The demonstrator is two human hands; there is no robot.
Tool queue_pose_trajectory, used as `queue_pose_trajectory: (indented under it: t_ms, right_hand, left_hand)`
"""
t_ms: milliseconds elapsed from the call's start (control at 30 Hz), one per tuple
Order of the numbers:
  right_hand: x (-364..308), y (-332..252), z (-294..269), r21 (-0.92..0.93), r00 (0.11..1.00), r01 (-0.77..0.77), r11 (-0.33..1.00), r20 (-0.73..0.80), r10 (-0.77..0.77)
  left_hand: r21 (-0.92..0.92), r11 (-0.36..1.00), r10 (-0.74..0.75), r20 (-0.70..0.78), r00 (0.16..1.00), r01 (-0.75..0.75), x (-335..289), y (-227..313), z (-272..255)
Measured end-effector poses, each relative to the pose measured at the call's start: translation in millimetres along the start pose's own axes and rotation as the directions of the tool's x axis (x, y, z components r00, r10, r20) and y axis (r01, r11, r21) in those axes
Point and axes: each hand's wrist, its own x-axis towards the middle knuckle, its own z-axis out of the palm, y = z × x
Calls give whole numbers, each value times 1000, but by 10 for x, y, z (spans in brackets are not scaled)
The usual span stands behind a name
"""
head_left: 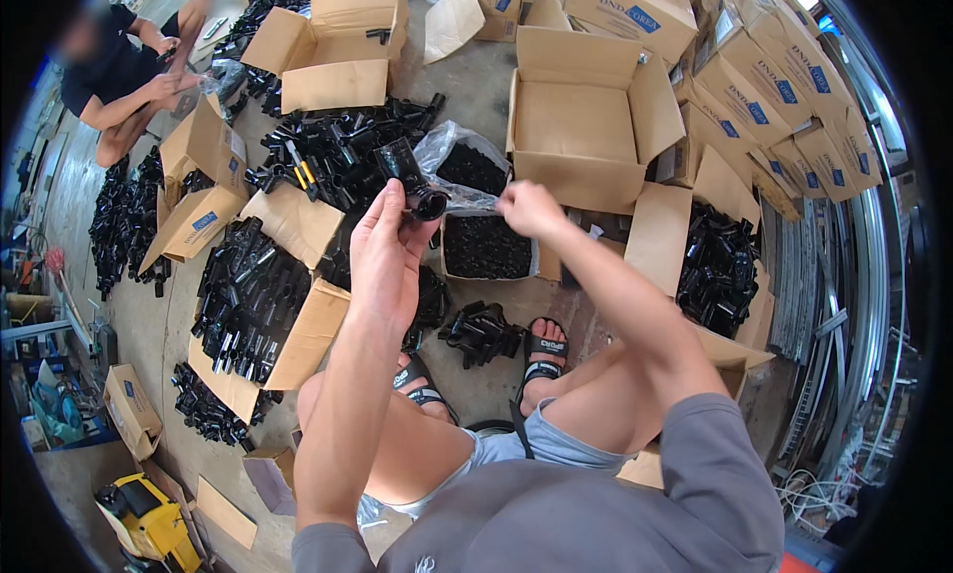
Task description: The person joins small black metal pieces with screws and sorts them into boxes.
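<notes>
Raised in front of me, my left hand [385, 255] is closed round a black plastic pipe fitting [400, 166], a short tube with a round, ring-like end facing right. My right hand [532, 212] has its fingers curled together to the right of the fitting, apart from it. Whatever those fingers hold, if anything, is hidden. Below and between the hands stands a small carton [493, 279] full of small black pieces. Just behind it, a clear plastic bag [431, 148] lines another container of small black pieces.
Black fittings lie in a large pile [333, 141], with yellow-handled tools [301, 166] on it. An open carton [576, 122] stands ahead; another with fittings [320, 330] is at left. Stacked cartons [764, 87] and metal profiles [844, 305] line the right. A co-worker [124, 82] sits far left.
</notes>
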Motion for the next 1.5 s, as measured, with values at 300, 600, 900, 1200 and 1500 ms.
queue_pose_trajectory:
  t_ms: [300,600,900,1200,1500]
  right_hand:
    - [-471,120,1624,-136,985,-170,976,-49,164]
    - [-416,211,1596,-291,981,-156,944,64,182]
    - [-549,-126,1277,-249,989,-105,963,77,128]
    - [-176,-438,22,-80,964,242,967,-90,-249]
    - [-992,-1937,-1329,742,900,428,516,-399,-173]
  left_hand:
    - [-208,978,1,-3,1000,-1,-76,274,39]
    - [-133,991,25,47,999,-18,-50,352,-36]
    - [-142,988,56,-22,998,-58,-34,377,-147]
    - [-104,989,101,-6,995,-101,-52,280,56]
    - [119,948,302,-30,953,-296,-139,198,219]
